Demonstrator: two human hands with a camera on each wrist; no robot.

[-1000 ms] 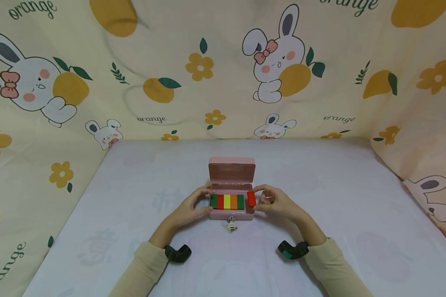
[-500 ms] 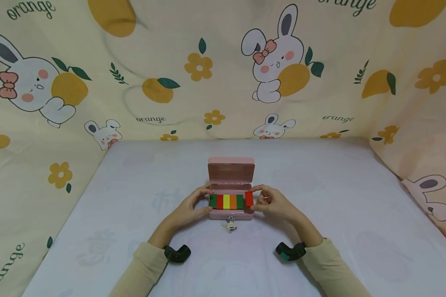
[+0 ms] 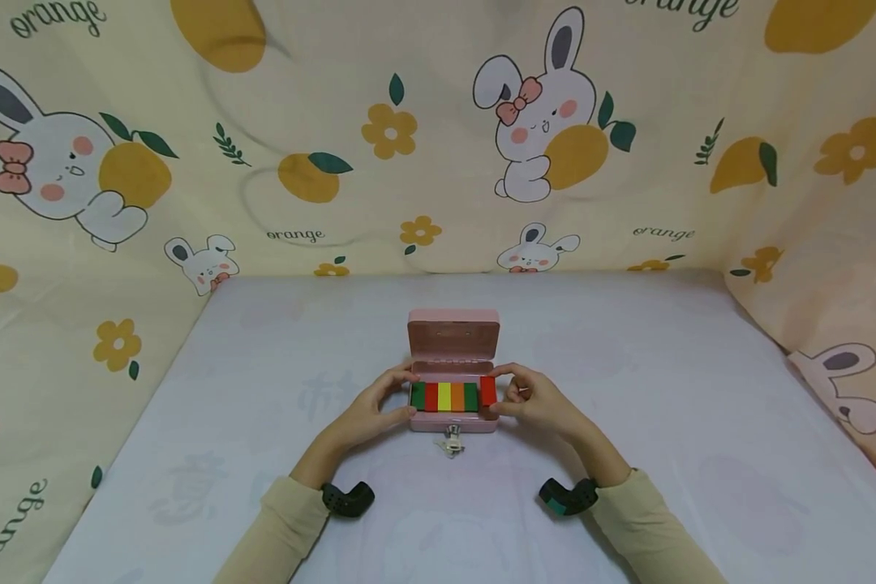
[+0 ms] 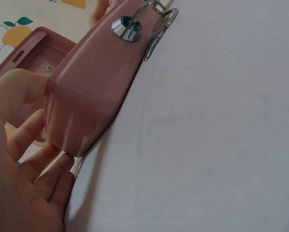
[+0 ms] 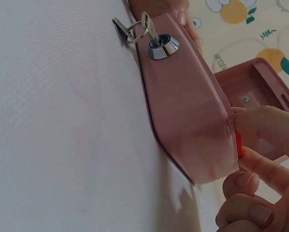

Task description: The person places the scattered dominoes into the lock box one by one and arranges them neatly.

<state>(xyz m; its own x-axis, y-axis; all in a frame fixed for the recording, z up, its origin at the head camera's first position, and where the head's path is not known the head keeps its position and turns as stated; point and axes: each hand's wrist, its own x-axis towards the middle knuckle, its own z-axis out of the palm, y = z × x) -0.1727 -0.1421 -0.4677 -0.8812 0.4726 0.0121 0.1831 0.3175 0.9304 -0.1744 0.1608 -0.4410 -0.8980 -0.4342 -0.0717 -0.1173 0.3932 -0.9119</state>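
Note:
A small pink metal cash box stands on the white-covered table with its lid up. Inside it lies a row of coloured blocks: green, red, yellow, orange and green. My left hand holds the box by its left end, thumb and fingers spread along that end. At the opposite end, my right hand pinches a red block between thumb and index finger, above the right part of the box. In the right wrist view, only a sliver of this red block shows past the box wall.
Keys on a ring hang from the lock at the box's front. Each wrist wears a black device. A cream cloth printed with rabbits and oranges rises behind the table and at its sides.
My right hand has shifted slightly left with the red block, bringing it closer to the row's right end. My left hand keeps its place on the box.

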